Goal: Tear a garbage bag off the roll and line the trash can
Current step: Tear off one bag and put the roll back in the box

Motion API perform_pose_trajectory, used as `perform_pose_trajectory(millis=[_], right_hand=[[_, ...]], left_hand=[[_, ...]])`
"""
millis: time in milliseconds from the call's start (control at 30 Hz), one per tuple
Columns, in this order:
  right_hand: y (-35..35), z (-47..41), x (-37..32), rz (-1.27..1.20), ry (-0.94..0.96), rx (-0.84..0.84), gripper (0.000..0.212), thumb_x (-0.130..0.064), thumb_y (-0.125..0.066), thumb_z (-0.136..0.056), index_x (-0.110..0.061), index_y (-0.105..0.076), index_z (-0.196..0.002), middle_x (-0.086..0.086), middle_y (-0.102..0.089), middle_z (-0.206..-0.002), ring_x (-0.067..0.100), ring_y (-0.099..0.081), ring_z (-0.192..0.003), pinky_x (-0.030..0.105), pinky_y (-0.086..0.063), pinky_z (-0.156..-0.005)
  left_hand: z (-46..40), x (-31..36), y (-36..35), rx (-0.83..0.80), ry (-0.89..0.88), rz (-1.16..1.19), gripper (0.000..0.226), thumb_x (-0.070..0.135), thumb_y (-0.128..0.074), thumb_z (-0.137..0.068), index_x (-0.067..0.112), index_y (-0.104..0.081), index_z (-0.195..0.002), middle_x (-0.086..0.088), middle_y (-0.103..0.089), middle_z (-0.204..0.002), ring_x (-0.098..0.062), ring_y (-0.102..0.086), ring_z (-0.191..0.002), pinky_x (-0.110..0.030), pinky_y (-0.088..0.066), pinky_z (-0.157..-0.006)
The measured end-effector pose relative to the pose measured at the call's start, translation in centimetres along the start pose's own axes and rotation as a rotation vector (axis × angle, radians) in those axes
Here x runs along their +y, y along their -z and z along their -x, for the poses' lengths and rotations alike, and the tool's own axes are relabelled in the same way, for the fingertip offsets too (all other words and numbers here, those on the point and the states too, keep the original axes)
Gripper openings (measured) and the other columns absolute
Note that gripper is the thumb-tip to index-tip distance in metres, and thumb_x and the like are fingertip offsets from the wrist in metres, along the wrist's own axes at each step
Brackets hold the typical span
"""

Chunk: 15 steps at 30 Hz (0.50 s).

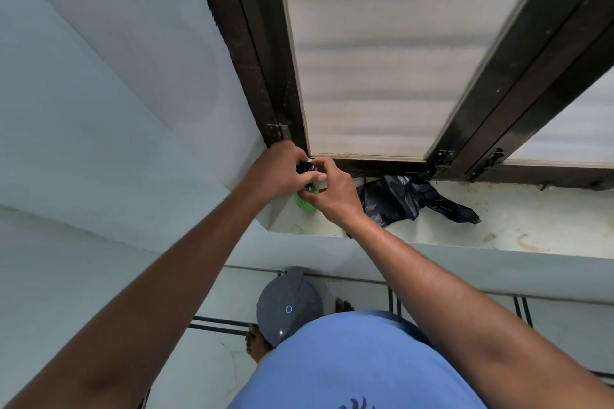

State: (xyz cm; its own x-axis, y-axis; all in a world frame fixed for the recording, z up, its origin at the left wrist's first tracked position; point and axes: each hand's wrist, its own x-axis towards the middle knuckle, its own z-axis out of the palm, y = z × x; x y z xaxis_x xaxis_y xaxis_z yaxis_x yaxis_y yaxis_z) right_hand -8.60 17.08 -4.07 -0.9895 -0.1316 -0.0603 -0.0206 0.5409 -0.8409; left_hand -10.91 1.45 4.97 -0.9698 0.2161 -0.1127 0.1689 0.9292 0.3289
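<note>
Both my hands meet over the left end of a window sill [498, 226]. My left hand [277, 171] is closed around a small black garbage bag roll [304, 168], of which only an end shows. My right hand [329, 191] pinches the roll's white and green wrapper [305, 204] from the right. A loose crumpled black garbage bag [408, 197] lies on the sill just right of my right hand. Down on the floor, a grey trash can [289, 307] stands with its lid shut, partly hidden behind my blue shirt.
A dark-framed window with frosted panes [382, 60] rises behind the sill, with latches at its lower edge. A pale wall [99, 93] closes off the left. My bare feet stand beside the trash can on a tiled floor [216, 359].
</note>
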Motion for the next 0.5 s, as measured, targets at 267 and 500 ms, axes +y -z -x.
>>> perform_pose_trajectory(millis=[267,500], right_hand=[[0.0,0.2,0.3,-0.019,-0.040,0.044,0.096,-0.044,-0.097,-0.083,-0.029,-0.042,-0.159,-0.001,-0.079,-0.137,0.017,-0.073,-0.123,0.047,-0.061,-0.104],[-0.2,0.4,0.8,-0.057,-0.085,0.112,0.083,-0.047,-0.094,-0.083,-0.031,-0.051,-0.151,-0.006,-0.080,-0.128,0.015,-0.074,-0.119,0.048,-0.061,-0.101]], left_hand=[[-1.1,-1.1,-1.1,-0.110,-0.058,-0.107,0.022,0.008,-0.077,-0.089,0.016,-0.088,-0.106,-0.007,-0.081,-0.095,-0.027,-0.071,-0.084,-0.029,-0.045,-0.069],[-0.2,-1.4,-1.6,0.039,-0.113,0.050,0.022,0.002,-0.064,-0.094,0.007,-0.079,-0.109,-0.011,-0.072,-0.110,-0.026,-0.066,-0.089,-0.035,-0.050,-0.076]])
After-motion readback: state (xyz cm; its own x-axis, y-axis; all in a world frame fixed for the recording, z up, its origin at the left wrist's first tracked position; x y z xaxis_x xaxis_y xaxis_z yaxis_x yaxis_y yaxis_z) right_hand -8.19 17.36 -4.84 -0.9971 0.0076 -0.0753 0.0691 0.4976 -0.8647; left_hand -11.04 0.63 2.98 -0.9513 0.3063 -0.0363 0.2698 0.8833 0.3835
